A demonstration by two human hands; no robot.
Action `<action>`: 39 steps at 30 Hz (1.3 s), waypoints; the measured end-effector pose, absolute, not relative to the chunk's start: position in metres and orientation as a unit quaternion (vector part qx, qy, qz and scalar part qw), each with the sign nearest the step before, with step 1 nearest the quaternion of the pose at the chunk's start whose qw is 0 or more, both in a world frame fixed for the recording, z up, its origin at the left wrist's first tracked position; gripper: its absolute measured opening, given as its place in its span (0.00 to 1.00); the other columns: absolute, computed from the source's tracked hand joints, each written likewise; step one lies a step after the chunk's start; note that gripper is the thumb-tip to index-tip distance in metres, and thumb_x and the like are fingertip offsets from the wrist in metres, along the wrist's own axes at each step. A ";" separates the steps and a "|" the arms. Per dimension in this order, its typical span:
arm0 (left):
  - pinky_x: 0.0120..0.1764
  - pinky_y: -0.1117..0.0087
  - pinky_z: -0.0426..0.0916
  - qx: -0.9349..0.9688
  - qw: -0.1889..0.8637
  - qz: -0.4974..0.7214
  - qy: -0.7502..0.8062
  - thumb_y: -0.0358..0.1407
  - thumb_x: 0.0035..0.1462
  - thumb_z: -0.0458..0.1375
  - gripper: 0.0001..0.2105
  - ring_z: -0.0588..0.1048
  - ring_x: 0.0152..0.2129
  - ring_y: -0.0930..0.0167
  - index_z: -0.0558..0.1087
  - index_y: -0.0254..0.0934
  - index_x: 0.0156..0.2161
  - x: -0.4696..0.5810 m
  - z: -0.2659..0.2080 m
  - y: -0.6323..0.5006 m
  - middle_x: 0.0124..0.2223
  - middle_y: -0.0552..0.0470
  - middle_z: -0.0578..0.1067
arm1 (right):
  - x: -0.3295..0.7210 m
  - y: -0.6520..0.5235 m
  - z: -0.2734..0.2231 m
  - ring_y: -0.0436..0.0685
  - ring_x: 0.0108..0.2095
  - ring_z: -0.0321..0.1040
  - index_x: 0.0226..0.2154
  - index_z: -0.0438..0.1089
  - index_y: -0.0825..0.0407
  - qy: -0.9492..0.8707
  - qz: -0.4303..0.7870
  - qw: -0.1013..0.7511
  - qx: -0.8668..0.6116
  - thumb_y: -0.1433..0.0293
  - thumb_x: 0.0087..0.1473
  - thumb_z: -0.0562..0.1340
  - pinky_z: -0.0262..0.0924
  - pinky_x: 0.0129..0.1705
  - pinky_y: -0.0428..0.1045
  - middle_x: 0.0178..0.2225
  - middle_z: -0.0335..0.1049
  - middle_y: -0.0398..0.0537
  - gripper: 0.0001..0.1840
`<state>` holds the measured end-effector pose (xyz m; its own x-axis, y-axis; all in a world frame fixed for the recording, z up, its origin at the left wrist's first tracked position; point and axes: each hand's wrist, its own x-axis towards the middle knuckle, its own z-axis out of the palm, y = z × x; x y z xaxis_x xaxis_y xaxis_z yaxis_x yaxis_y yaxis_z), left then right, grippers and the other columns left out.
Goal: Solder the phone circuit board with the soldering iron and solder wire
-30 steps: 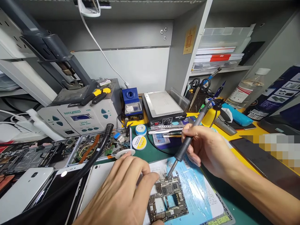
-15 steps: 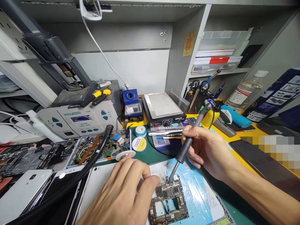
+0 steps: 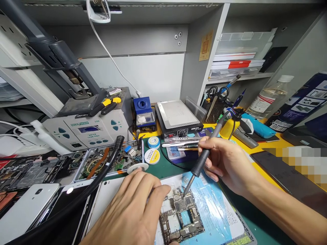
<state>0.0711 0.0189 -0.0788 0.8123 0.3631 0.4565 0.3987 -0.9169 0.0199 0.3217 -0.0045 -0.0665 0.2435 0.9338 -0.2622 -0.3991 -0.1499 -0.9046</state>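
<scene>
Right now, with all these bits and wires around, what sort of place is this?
Probably an electronics repair workshop. The right hand holds what looks like a soldering iron over a bare circuit board, and a tray of small electronic parts lies nearby.

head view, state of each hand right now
Left hand: curled; grip hidden, cannot tell what it holds.
Right hand: closed, holding the soldering iron.

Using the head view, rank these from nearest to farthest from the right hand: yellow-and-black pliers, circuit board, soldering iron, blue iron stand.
1. Soldering iron: held in the right hand.
2. Circuit board: in front, to the left, at the iron's tip.
3. Blue iron stand: farther back, left.
4. Yellow-and-black pliers: farther left, atop the grey station.
</scene>
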 end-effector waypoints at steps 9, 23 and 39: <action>0.56 0.58 0.65 -0.950 -0.019 -0.241 -0.199 0.39 0.54 0.62 0.14 0.75 0.42 0.64 0.72 0.40 0.45 0.063 -0.072 0.027 0.43 0.53 0.78 | 0.323 -0.003 -0.067 0.46 0.08 0.46 0.21 0.75 0.53 -0.274 0.554 0.588 -0.522 0.67 0.51 0.64 0.51 0.09 0.42 0.08 0.61 0.40 0.11; 0.57 0.60 0.62 -0.951 -0.071 -0.220 -0.207 0.28 0.62 0.57 0.07 0.72 0.37 0.70 0.75 0.42 0.35 0.069 -0.060 0.031 0.35 0.57 0.75 | 0.323 -0.004 -0.067 0.47 0.09 0.47 0.22 0.73 0.53 -0.272 0.556 0.595 -0.513 0.67 0.51 0.64 0.51 0.09 0.42 0.09 0.62 0.39 0.10; 0.61 0.59 0.59 -0.943 -0.101 -0.225 -0.224 0.27 0.60 0.58 0.06 0.71 0.44 0.68 0.74 0.40 0.39 0.072 -0.061 0.026 0.42 0.53 0.75 | 0.322 -0.005 -0.066 0.46 0.10 0.49 0.22 0.73 0.53 -0.275 0.554 0.594 -0.514 0.67 0.52 0.65 0.52 0.09 0.41 0.11 0.64 0.39 0.10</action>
